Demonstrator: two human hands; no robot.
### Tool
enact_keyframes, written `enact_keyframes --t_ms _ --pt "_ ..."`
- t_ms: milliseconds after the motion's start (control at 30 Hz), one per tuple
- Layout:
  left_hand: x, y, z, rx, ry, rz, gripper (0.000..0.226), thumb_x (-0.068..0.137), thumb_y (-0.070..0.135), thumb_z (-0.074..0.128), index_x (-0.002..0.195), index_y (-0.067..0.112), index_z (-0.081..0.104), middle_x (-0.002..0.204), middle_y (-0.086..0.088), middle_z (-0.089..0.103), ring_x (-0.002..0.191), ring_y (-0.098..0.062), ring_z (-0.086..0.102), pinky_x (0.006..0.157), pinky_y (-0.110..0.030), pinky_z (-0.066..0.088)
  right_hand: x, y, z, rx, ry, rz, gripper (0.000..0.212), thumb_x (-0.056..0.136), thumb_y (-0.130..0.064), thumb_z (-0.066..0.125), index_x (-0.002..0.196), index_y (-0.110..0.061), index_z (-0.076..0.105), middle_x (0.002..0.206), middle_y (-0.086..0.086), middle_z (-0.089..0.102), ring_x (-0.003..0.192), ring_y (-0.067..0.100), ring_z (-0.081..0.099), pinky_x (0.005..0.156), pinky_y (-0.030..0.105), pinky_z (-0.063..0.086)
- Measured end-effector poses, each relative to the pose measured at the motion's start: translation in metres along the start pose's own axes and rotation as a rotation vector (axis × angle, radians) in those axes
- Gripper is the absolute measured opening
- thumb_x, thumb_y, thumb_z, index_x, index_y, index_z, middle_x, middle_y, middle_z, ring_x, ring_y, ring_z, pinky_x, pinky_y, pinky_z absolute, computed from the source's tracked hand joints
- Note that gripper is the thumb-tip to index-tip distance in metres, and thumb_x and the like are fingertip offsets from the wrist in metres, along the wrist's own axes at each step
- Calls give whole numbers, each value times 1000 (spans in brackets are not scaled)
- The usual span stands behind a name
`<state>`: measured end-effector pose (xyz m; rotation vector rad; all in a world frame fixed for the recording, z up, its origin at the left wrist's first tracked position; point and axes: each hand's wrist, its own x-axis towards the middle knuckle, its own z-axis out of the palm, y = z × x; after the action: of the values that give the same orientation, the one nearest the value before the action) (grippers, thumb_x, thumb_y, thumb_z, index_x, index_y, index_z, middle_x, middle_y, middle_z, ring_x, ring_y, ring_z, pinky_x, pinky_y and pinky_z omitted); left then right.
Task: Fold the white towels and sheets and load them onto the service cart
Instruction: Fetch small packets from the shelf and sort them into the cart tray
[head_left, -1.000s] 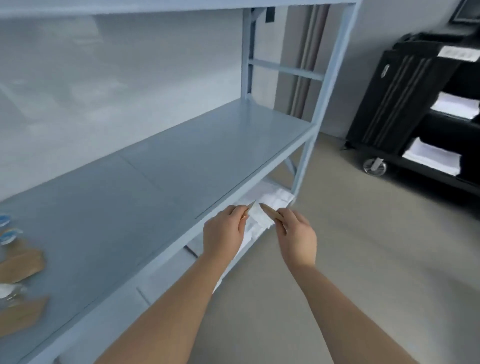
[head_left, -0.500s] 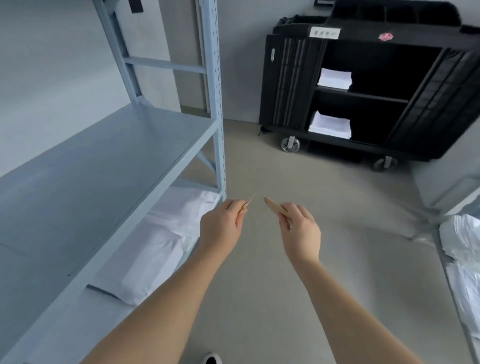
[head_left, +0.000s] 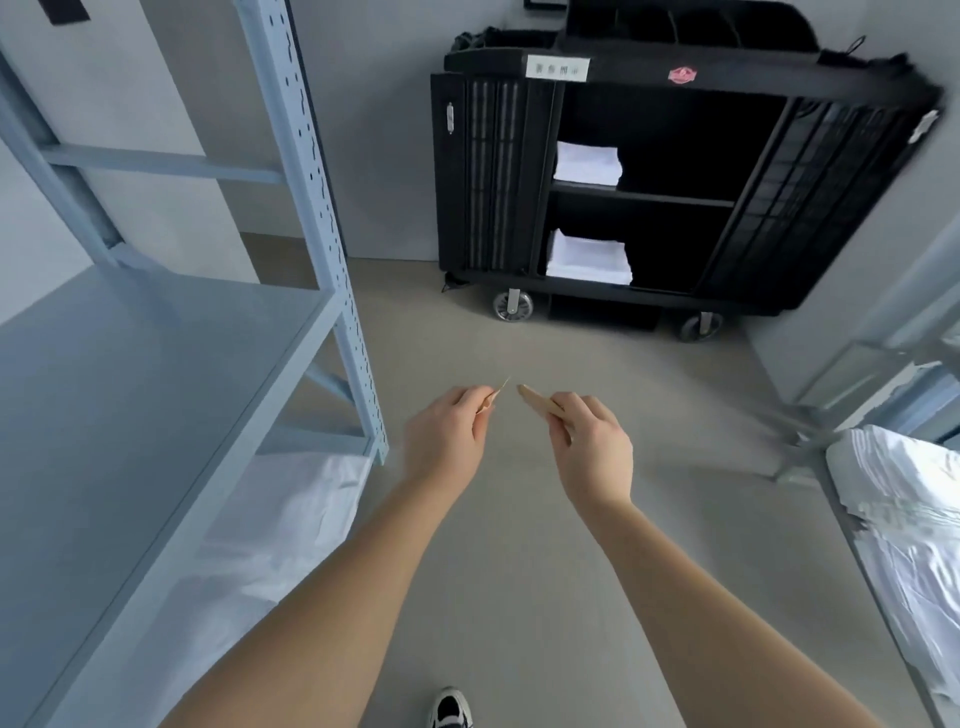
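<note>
1. Two hands are raised over the floor: our left hand (head_left: 441, 434) pinches a thin wooden stick (head_left: 496, 399); our right hand (head_left: 592, 447) grips a flat wooden stick (head_left: 540, 401).
2. We hold no linen; folded towels (head_left: 589, 257) sit in the service cart (head_left: 675, 171) well ahead.

We cannot tell what the thin tan piece (head_left: 493, 399) pinched in our left hand (head_left: 445, 435) is; only its tip shows past the fingers. The tan strip (head_left: 540, 401) in our right hand (head_left: 592, 451) runs hidden into the fist. Far beyond both hands, the cart (head_left: 685, 171) label (head_left: 557, 68) is too small to read. Right of our right hand, the white linen (head_left: 904, 525) is cut off by the edge.
</note>
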<state>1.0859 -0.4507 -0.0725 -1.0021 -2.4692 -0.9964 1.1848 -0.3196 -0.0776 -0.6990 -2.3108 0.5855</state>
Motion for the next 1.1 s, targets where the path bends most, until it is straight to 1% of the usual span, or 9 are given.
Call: enact_keyframes --t_ms 167,267,400,533,633,767,900,1033,1100 --pt "82 -24 26 -42 -10 27 18 91 12 60 107 12 70 91 -9 69 76 -34 63 60 -42 50 77 -2 33 -14 50 22 8 88 -9 63 94 -13 67 78 1 58 70 25 53 55 27 34" --pt "121 -34 46 -46 -18 34 17 90 11 61 105 11 70 89 -8 69 74 -34 64 58 -41 50 113 9 48 -28 53 37 9 88 -8 63 94 -12 67 80 2 59 72 26 54 55 27 35" --pt "171 -41 83 -79 -15 65 15 86 8 66 100 10 72 83 -8 69 66 -34 63 54 -39 51 161 33 67 -42 47 75 11 87 -7 61 95 -13 67 83 2 60 73 25 53 54 29 38" --pt "227 -44 133 -96 -21 84 14 85 7 67 97 10 72 82 -7 69 65 -32 63 53 -39 51 217 67 88 -34 76 107 10 88 -7 60 94 -13 67 81 1 59 72 23 50 55 30 41" --pt "279 -39 176 -102 -17 103 13 83 6 69 96 9 72 81 -7 69 64 -31 64 51 -38 50 270 96 102 -17 118 123 10 88 -5 61 92 -12 67 79 1 58 70 21 48 55 29 38" --pt "359 -29 233 -126 -36 103 12 86 8 67 97 7 71 81 -10 68 66 -34 63 55 -40 50 357 136 115 -1 129 118 10 88 -5 60 90 -12 67 76 1 56 71 24 51 54 31 41" --pt "440 -16 276 -151 -30 112 12 87 6 65 98 5 69 83 -10 68 68 -33 62 56 -40 50 447 172 120 5 127 110 12 92 -10 56 91 -15 67 78 -2 56 72 20 49 57 35 46" --pt "510 -13 308 -169 -22 102 15 92 11 61 105 9 69 90 -6 67 76 -27 62 60 -42 51 527 199 128 -2 124 103 16 93 -12 53 94 -18 68 77 -4 54 74 18 47 59 35 45" --pt "543 -15 321 -138 4 100 17 92 13 61 107 12 69 93 -2 68 78 -25 63 61 -42 51 563 207 135 15 144 99 16 93 -11 53 91 -17 67 76 -3 54 72 20 47 59 36 46"
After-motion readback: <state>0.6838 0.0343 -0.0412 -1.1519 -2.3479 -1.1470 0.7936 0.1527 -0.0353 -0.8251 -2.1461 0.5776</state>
